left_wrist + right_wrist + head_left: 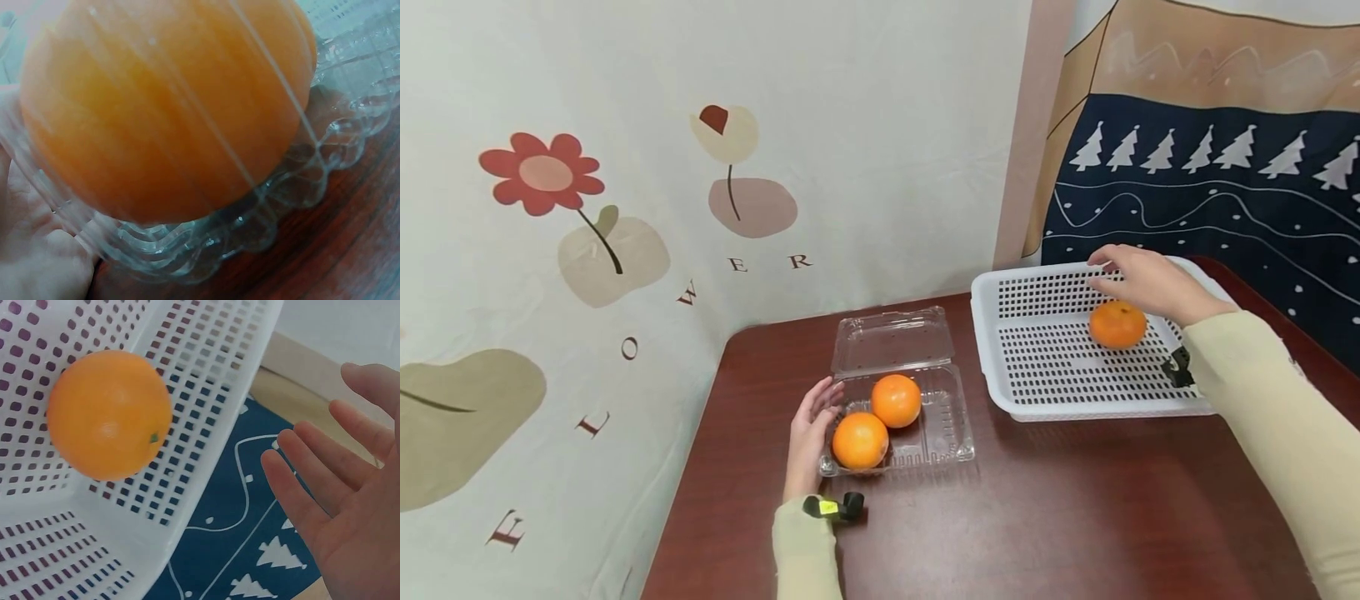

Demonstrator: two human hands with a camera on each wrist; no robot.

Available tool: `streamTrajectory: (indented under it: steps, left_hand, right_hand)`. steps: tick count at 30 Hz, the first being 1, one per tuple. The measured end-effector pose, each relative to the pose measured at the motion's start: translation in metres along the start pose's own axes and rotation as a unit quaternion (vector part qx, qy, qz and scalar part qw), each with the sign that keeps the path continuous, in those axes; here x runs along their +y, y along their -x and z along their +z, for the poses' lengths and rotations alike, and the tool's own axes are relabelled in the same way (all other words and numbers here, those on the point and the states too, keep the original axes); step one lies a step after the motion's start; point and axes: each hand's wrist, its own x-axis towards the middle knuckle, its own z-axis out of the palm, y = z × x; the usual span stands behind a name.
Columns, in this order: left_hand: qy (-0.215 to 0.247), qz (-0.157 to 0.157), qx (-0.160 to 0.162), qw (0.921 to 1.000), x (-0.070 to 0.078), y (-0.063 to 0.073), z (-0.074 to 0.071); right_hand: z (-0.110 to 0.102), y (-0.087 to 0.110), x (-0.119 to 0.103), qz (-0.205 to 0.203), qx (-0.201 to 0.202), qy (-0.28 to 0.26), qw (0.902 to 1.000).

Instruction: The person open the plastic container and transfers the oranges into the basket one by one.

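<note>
My left hand (809, 429) rests at the left side of a clear plastic clamshell box (951, 417), its fingers along the wall. Two oranges (896, 401) sit in the box's left half; the nearer one fills much of the left wrist view, seen through the clear wall (250, 231). The box's lid (892, 342) lies folded back behind it. Over the far right part of a white perforated basket (1000, 367), my right hand (1153, 283) hovers with fingers apart and nothing in them. A single orange (109, 415) lies in the basket below that hand.
The reddish-brown wooden table (1060, 500) extends in front of the box and basket. A pale flower-print cloth (880, 150) hangs behind, and a dark tree-print cloth (1195, 192) stands behind the basket at the right.
</note>
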Motion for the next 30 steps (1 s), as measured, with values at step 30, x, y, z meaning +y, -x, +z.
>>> streamTrajectory:
  steps: [30]
  left_hand:
    - [0.006,-0.005,-0.015,0.9999,0.020,0.007,0.005]
  right_hand:
    - [-0.003,0.009,-0.080,-0.136,0.024,-0.006,0.9904]
